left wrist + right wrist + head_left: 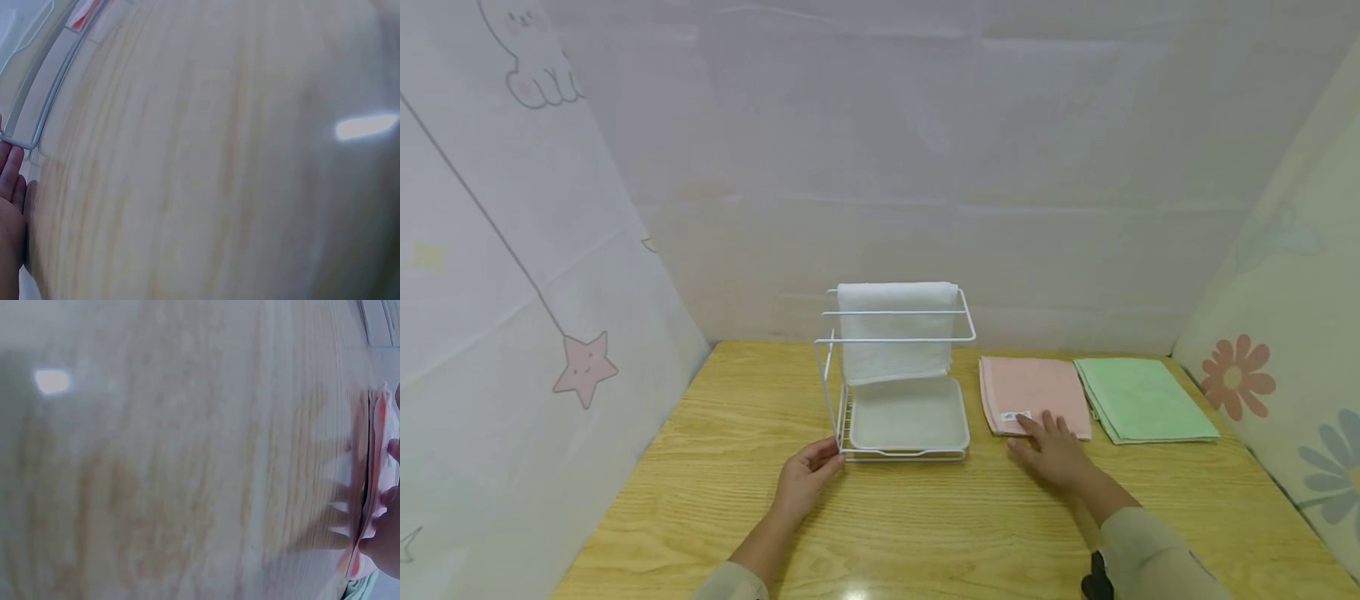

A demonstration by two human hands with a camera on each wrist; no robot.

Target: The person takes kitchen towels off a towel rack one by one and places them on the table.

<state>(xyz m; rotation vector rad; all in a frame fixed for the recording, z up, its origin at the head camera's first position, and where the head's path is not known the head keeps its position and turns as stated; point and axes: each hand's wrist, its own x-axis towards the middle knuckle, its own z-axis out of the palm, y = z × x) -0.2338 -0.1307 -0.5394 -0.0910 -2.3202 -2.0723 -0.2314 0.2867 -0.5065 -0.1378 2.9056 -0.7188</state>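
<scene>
A white wire rack (895, 340) stands mid-table, with a folded white towel (895, 358) draped over its back bar and a pale tray (910, 414) in its base. My left hand (805, 477) pinches the rack's front left corner between thumb and fingers; the left wrist view catches this hand (11, 206) at the wire frame (49, 103). To the right lies a folded pink towel (1037, 387) with a small white label. My right hand (1057, 454) rests its spread fingers on the towel's near edge. The right wrist view has these fingers (389, 499) against the pink layers (375, 456).
Beside the pink towel, a folded green towel (1146, 400) lies at the right of the wooden table (925, 533). Printed curtains (925, 167) enclose the table at the back and both sides.
</scene>
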